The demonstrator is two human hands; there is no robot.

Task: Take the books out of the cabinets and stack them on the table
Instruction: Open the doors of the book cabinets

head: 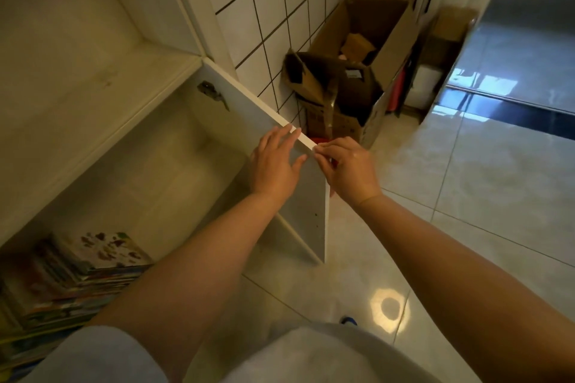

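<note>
Glossy pale floor tiles [466, 183] underfoot, white square-tiled wall [273, 9] behind, white cabinet [93, 78] at left.

Left hand [275, 162]: fingers straight and spread, flat against inner face of open cabinet door [308, 205], fingertips reaching top edge. No grasp, only pressing contact.

Right hand [348, 165]: fingers curled over top edge of same door from outer side, thumb tucked near corner, gripping the panel edge. Fingertips of both hands almost meeting at the edge.

Door swung out toward the floor side, metal hinge [210, 90] visible near upper inner corner. Lower compartment open, right portion bare white board.

Books [74, 277]: stack lying flat inside lower compartment at far left, colourful spines outward, top cover showing small brown shapes on pale ground. Partly hidden by left forearm and light sleeve [102, 357]. Well apart from both hands.

Upper shelf of cabinet open-fronted, cream surface.

Beyond door: open cardboard boxes [357, 71] crowded against the tiled wall, flaps up, smaller carton inside the tallest. Dark blue doorway area at far right.
</note>
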